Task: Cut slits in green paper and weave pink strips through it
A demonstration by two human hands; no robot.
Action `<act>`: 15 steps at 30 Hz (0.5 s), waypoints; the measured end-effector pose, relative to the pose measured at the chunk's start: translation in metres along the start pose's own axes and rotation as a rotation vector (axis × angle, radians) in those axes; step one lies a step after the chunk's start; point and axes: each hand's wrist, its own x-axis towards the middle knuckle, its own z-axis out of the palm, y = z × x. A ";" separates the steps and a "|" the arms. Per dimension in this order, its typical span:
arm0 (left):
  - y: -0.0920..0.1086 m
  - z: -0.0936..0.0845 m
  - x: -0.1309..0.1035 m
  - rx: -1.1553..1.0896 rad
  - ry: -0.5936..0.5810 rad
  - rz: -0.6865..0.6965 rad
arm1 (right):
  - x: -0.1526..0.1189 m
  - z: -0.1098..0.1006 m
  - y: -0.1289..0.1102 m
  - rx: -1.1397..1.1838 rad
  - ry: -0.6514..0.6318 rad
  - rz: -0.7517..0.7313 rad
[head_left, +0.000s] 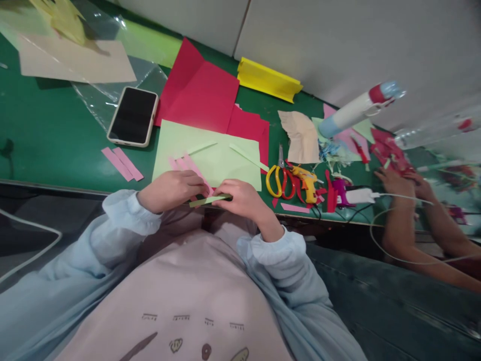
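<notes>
My left hand [175, 189] is closed near the table's front edge, at the lower left of a light green sheet [210, 133], with pink strips [198, 173] at its fingertips. Just to its right, my right hand [240, 197] pinches a narrow green strip [205, 202] that points left, below the pink strips. Another pale green strip [248, 156] and a thin folded one [203, 148] lie on the sheet. Two more pink strips [122, 164] rest on the green table to the left.
A phone [134, 116], red paper [205, 95] and a yellow folded piece [268, 80] lie behind. On the right are scissors [281, 173], a yellow glue gun [306, 183], a bottle [356, 110] and another person's hands [398, 183].
</notes>
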 end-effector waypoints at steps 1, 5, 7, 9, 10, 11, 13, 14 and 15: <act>0.000 0.000 0.000 0.009 0.007 -0.001 | 0.000 0.000 0.000 -0.003 0.003 0.001; 0.000 0.001 -0.003 0.030 0.043 -0.030 | -0.001 0.001 0.001 -0.010 0.015 -0.007; 0.001 0.001 -0.004 0.031 0.054 -0.036 | -0.001 0.001 0.001 -0.012 0.022 -0.011; 0.000 0.001 -0.004 0.029 0.060 -0.040 | -0.001 0.002 0.002 -0.022 0.025 -0.011; 0.000 0.001 -0.004 0.028 0.064 -0.041 | -0.001 0.002 0.003 -0.031 0.027 -0.013; 0.000 0.002 -0.004 0.030 0.069 -0.041 | 0.000 0.002 0.003 -0.043 0.031 -0.015; 0.001 0.002 -0.004 0.040 0.075 -0.039 | 0.001 0.002 0.005 -0.070 0.037 -0.022; 0.001 0.002 -0.004 0.046 0.076 -0.039 | 0.002 0.002 0.006 -0.085 0.041 -0.025; 0.001 0.003 -0.004 0.052 0.078 -0.039 | 0.003 0.002 0.006 -0.097 0.044 -0.029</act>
